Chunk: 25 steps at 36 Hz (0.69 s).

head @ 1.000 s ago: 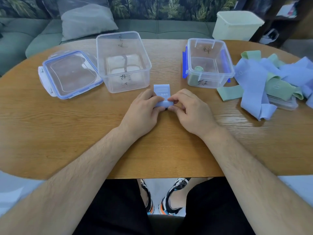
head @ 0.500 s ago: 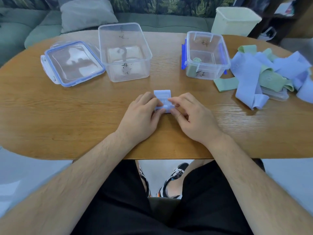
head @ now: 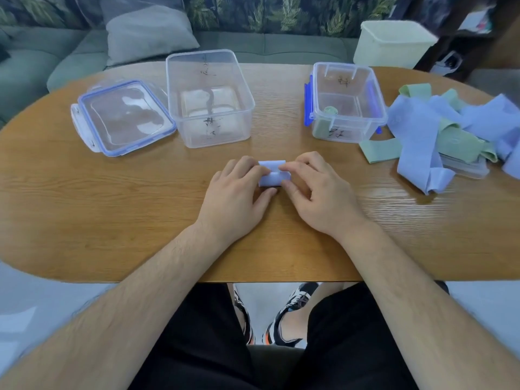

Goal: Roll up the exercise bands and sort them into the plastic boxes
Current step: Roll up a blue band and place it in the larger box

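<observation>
The blue band lies on the table (nearly rolled), pinched between both hands, left and right.

**Fig.** Single head-worn wide-angle cam, looking fwd & down across an oval table from the seated person's side. Left hand & right hand, both pinching a blue band roll, lie close at frame centre. Forearms enter from the lower corners. Left clear box & right clear box sit farther off in the upper half. Sofa runs along the top edge. Shoes show bottom centre, below the table's near edge. Upper right corner is blurred, perhaps shelving.
</observation>
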Available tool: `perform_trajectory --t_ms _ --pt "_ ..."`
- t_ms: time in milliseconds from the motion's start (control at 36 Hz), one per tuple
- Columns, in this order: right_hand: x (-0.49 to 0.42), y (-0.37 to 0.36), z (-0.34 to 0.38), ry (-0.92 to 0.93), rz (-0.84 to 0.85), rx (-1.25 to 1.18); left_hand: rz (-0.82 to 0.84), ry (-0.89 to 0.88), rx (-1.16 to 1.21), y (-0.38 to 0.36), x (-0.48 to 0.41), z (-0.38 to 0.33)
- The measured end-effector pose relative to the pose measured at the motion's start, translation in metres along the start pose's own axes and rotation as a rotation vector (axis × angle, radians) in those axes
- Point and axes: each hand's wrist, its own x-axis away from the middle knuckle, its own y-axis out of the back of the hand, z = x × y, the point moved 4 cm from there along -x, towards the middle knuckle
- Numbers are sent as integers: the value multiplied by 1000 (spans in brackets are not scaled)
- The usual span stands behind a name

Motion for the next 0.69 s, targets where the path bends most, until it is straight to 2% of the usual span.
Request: perform_trajectory --t_ms 111,278,389,583,694 --pt "-6 0 -2 -9 25 12 44 55 -41 -4 -4 2" --pt "-19 -7 -4 -13 36 31 165 47 -62 -8 -8 3" --pt "-22 -8 -3 12 60 -23 102 -66 7 -4 -16 -6" --pt "-16 -3 -1 47 -91 -208 20 -141 -39 -1 -20 -11" --pt "-14 -1 8 -31 -141 -426 -54 -117 -19 3 -16 -13"
